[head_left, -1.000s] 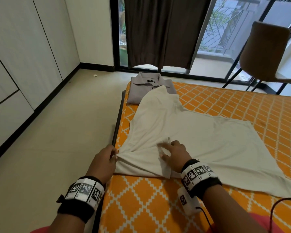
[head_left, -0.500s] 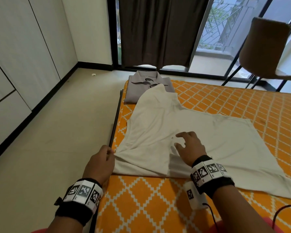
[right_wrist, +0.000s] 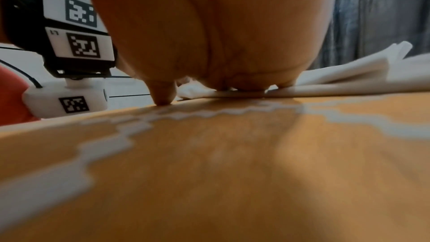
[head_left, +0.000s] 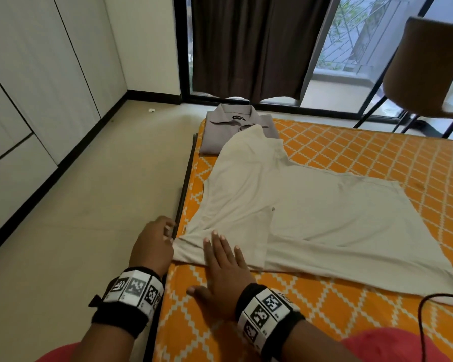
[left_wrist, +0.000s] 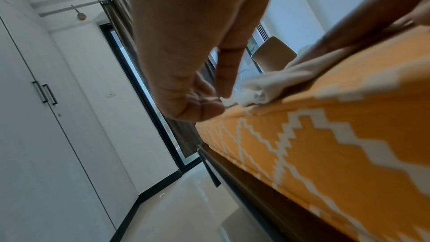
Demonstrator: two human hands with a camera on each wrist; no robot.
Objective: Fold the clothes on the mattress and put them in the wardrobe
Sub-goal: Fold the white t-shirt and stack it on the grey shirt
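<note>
A cream shirt point(head_left: 285, 205) lies spread on the orange patterned mattress point(head_left: 377, 158), partly folded at its near left end. My left hand point(head_left: 154, 244) pinches the shirt's near left corner point(left_wrist: 242, 97) at the mattress edge point(left_wrist: 325, 144). My right hand point(head_left: 220, 267) lies flat with straight fingers, pressing the shirt's near hem point(right_wrist: 314, 87) onto the mattress point(right_wrist: 209, 163). A folded grey collared shirt point(head_left: 236, 129) sits at the far left corner of the mattress, and the cream shirt's far end overlaps it.
White wardrobe doors point(head_left: 37, 87) line the left wall, with handles point(left_wrist: 45, 92) seen in the left wrist view. A brown chair point(head_left: 426, 66) stands at the far right by the glass door and dark curtain point(head_left: 251, 45). A black cable point(head_left: 429, 307) lies near the right.
My right hand has slid from the middle of the shirt back to its near hem and flattened there. The left hand keeps its hold on the corner.
</note>
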